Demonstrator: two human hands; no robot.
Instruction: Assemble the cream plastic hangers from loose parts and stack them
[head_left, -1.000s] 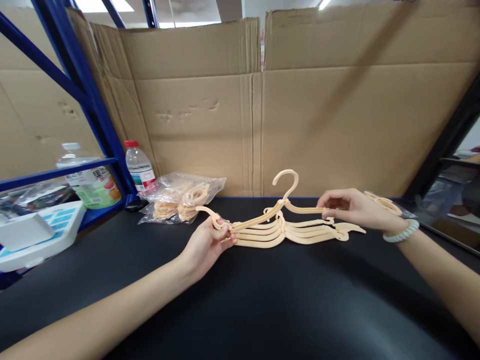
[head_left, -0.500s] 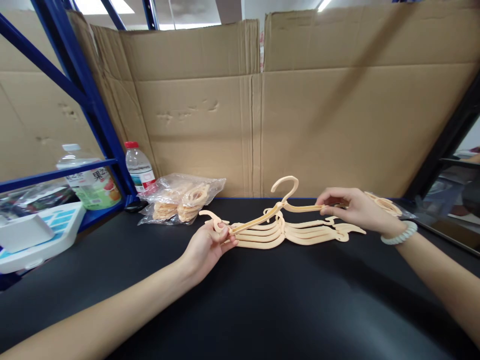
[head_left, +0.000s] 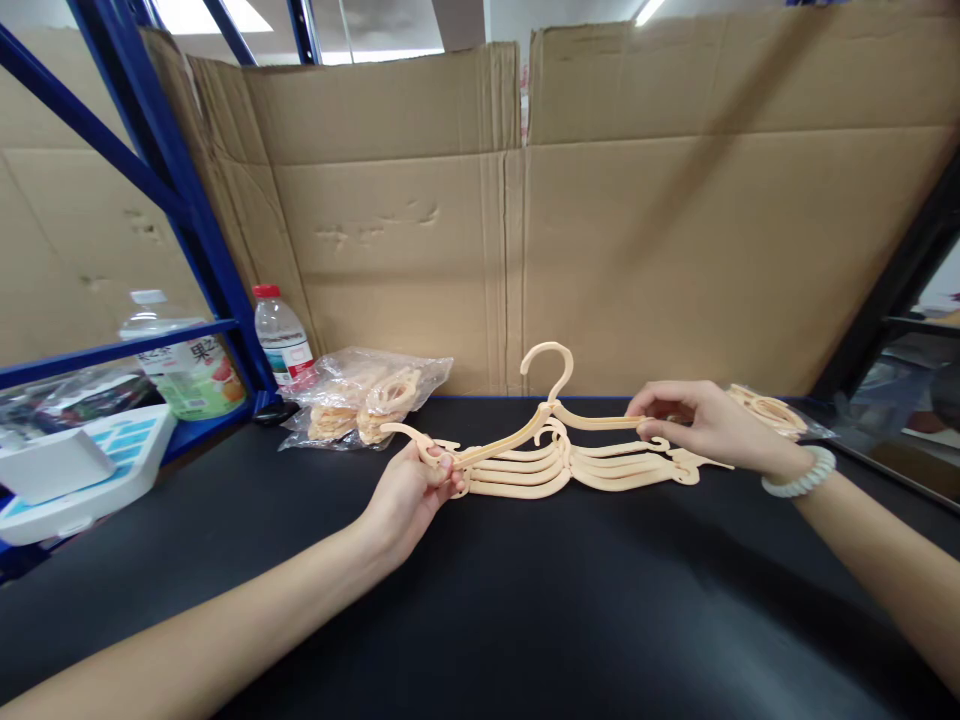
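A peach plastic hanger (head_left: 551, 400) is held just above a stack of several like hangers (head_left: 570, 467) lying on the black table (head_left: 525, 620). My left hand (head_left: 409, 495) pinches the hanger's left arm end. My right hand (head_left: 701, 425), with a pale bead bracelet on the wrist, pinches its right arm end. The hook stands upright between my hands.
A clear bag of hangers (head_left: 360, 400) lies at the back left beside a water bottle (head_left: 281, 335). Another bag of hangers (head_left: 772, 410) lies behind my right hand. Cardboard sheets (head_left: 600, 230) wall the back. A blue rack (head_left: 172, 200) with a bottle and white tray stands left.
The held hanger has shifted a little to the left and its hook now stands more upright. Both hands keep their hold on its ends.
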